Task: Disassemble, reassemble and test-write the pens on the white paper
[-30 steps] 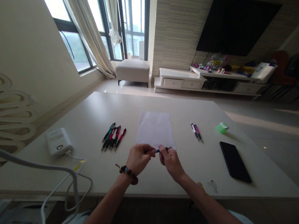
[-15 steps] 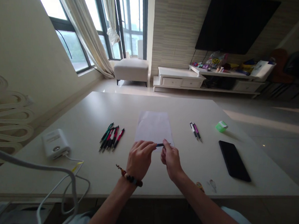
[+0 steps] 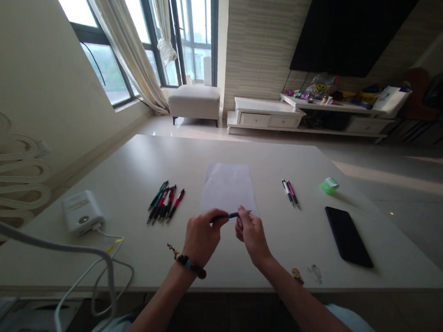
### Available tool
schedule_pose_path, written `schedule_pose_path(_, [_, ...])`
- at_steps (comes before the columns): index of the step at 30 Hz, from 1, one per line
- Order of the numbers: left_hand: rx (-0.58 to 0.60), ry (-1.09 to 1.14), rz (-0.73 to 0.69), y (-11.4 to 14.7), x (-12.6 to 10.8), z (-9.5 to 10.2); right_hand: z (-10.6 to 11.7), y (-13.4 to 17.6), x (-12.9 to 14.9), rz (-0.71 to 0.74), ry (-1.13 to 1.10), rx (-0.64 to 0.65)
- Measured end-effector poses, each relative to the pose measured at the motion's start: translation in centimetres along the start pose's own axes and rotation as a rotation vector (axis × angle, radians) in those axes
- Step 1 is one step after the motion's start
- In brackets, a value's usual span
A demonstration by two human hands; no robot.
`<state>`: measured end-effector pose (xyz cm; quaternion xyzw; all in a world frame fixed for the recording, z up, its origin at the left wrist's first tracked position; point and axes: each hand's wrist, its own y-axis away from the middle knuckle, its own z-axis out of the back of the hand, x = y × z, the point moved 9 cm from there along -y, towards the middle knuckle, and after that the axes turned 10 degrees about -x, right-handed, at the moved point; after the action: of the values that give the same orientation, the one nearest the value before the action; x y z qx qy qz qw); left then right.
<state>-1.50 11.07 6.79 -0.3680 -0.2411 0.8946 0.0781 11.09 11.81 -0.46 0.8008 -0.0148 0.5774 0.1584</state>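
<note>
A dark pen [image 3: 233, 215] with a bit of blue at its middle is held between my two hands, above the near edge of a white sheet of paper [image 3: 227, 187]. My left hand [image 3: 204, 233], with a beaded bracelet at the wrist, pinches its left part between thumb and fingers. The fingers of my right hand [image 3: 252, 233] are closed round its right end, and a thin tip shows past them. To the left lies a group of several pens [image 3: 166, 203] in red, green, white and black. Two more pens [image 3: 290, 193], one white and one purple, lie on the right.
On the white table [image 3: 130, 159], a black phone [image 3: 348, 237] and a green case [image 3: 329, 185] are at the right. A white power bank [image 3: 83, 213] with a cable stands at the left. A small yellow figure sticker [image 3: 297, 276] is near the front edge.
My left hand has turned and its fingers have shifted, so more of the dark pen shows on that side. The right hand stays closed on the pen, slightly further left.
</note>
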Motion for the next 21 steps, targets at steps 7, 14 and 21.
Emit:
schedule_pose_path(7, [-0.08,0.03,-0.376,-0.7,-2.3,2.2,-1.1,1.2,-1.0,-0.403,-0.067,0.36])
schedule_pose_path(14, [0.082,-0.013,-0.569,1.5,-2.8,1.0,-1.7,3.5,-2.1,-0.585,-0.098,0.672])
schedule_pose_path(21, [0.117,0.022,-0.407,1.6,-2.1,1.1,-1.8,3.1,-1.4,-0.273,0.079,0.613])
